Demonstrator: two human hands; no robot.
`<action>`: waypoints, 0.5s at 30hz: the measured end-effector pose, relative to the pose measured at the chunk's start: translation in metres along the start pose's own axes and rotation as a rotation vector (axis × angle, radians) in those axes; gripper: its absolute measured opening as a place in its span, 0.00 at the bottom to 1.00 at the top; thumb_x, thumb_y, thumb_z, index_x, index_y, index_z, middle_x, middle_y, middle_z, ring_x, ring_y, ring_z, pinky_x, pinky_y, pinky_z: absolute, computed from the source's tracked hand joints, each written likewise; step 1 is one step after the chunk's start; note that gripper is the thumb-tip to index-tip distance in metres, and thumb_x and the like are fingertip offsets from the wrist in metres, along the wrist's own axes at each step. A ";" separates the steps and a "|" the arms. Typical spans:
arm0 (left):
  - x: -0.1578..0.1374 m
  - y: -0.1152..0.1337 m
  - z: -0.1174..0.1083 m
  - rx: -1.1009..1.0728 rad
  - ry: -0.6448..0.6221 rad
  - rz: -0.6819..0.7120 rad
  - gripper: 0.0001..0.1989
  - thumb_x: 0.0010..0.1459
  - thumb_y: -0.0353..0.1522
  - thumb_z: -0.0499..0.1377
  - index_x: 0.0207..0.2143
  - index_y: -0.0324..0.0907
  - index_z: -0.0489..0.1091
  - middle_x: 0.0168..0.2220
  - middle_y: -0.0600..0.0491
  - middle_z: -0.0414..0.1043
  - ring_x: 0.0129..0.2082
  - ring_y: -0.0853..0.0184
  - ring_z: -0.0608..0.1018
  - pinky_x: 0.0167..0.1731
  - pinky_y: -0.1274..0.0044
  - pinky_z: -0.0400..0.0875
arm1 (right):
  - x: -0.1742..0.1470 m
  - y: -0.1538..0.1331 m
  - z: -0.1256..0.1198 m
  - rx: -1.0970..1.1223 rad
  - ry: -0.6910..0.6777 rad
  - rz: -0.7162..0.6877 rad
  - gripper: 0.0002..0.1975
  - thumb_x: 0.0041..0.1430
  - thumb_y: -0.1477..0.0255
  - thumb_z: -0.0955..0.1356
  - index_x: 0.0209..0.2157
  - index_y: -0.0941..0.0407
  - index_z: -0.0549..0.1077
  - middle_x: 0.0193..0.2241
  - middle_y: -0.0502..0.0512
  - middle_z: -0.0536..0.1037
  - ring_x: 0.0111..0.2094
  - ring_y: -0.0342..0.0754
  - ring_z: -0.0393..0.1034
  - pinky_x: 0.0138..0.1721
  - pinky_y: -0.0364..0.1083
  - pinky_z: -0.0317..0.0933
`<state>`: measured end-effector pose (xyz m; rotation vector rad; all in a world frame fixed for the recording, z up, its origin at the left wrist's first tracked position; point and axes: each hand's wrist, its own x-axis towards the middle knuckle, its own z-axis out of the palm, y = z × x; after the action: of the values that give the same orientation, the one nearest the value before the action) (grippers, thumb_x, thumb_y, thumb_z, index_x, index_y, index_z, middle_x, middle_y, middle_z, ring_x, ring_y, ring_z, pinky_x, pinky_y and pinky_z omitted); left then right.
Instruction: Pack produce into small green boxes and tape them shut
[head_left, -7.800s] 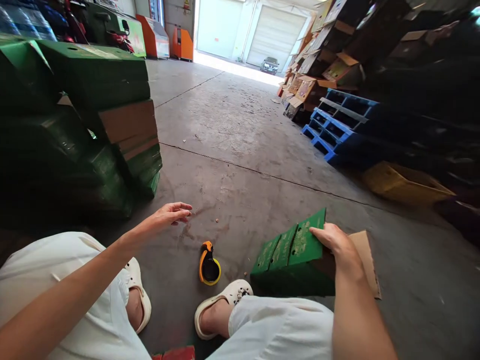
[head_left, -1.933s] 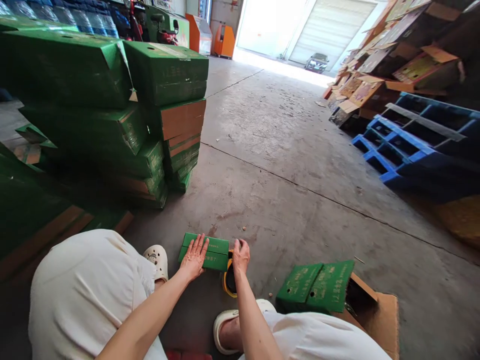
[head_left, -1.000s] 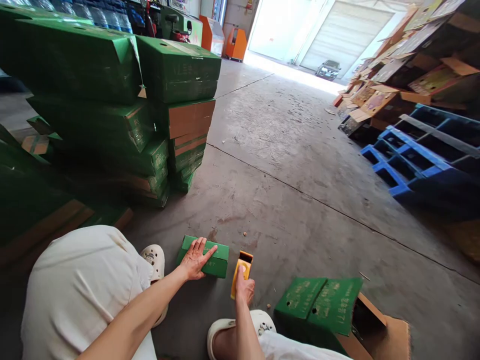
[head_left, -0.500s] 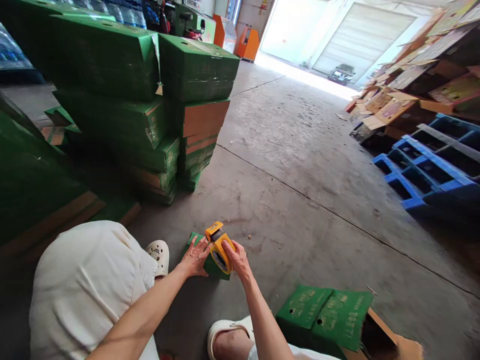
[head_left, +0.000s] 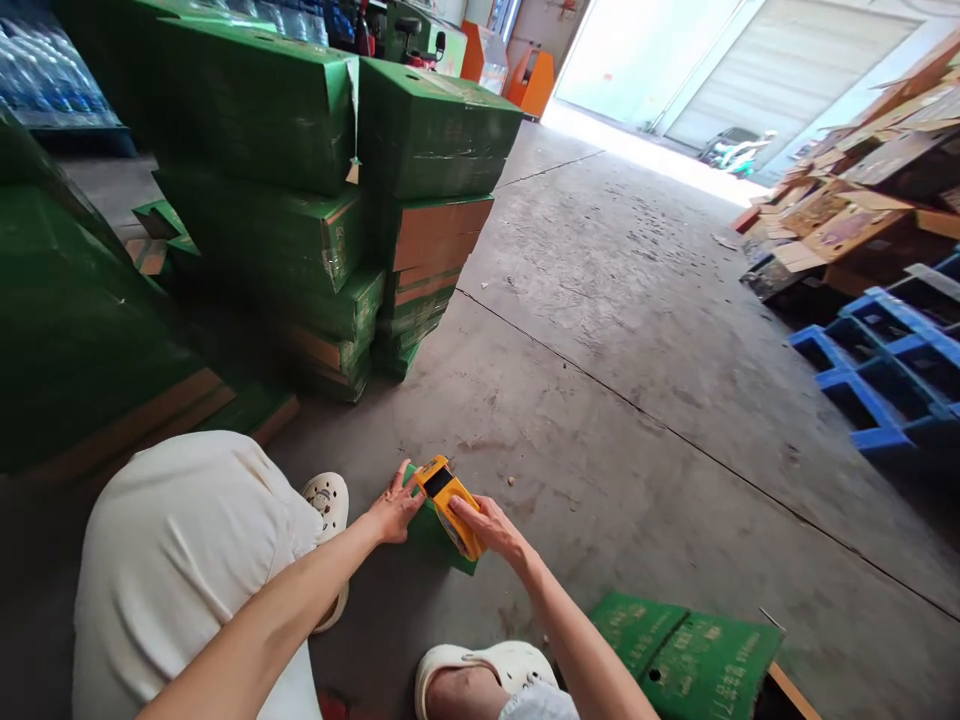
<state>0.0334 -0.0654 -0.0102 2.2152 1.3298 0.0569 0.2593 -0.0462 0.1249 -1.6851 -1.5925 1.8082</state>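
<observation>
A small green cardboard box (head_left: 463, 566) rests on the concrete floor between my feet, largely covered by my hands. My left hand (head_left: 397, 505) grips its left end, fingers spread along the edge. Wrapped in my right hand (head_left: 489, 525) is a yellow tape dispenser (head_left: 448, 492), tilted over the box's top, its dark front end near my left fingertips. Whether any tape is stuck to the box, I cannot make out.
Stacked green cartons (head_left: 442, 130) stand ahead on the left. An open green carton (head_left: 682, 650) lies by my right arm. Blue pallets (head_left: 892, 360) and a heap of flattened cardboard (head_left: 862, 220) are at the right. My white clogs (head_left: 487, 665) flank the small box.
My right hand has turned the tape dispenser and brought it slightly right and down along the box. My left hand has shifted a little toward the box's left edge. The view has swung left.
</observation>
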 end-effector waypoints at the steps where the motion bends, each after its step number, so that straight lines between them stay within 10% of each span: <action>1: 0.003 0.004 0.002 -0.014 -0.023 0.030 0.66 0.38 0.24 0.68 0.78 0.47 0.44 0.80 0.43 0.35 0.77 0.34 0.30 0.71 0.43 0.52 | -0.004 0.003 -0.007 -0.015 -0.009 0.005 0.35 0.51 0.37 0.70 0.29 0.58 0.74 0.22 0.50 0.71 0.23 0.42 0.60 0.25 0.42 0.50; 10: 0.023 0.001 -0.020 -0.468 -0.162 0.091 0.61 0.36 0.36 0.75 0.75 0.53 0.57 0.80 0.51 0.37 0.78 0.41 0.39 0.74 0.52 0.48 | -0.017 0.033 -0.022 -0.085 0.009 -0.006 0.36 0.54 0.37 0.69 0.30 0.60 0.77 0.23 0.50 0.70 0.24 0.42 0.58 0.26 0.42 0.50; 15: 0.035 -0.015 -0.062 -1.026 -0.041 -0.333 0.36 0.49 0.32 0.67 0.64 0.46 0.72 0.70 0.47 0.67 0.68 0.54 0.71 0.66 0.65 0.68 | -0.011 0.022 -0.013 -0.066 -0.065 -0.016 0.33 0.54 0.39 0.70 0.29 0.59 0.77 0.22 0.51 0.70 0.23 0.42 0.58 0.25 0.43 0.50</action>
<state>0.0197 -0.0037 0.0271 1.1235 1.2247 0.4546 0.2844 -0.0562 0.1179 -1.6518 -1.7045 1.8395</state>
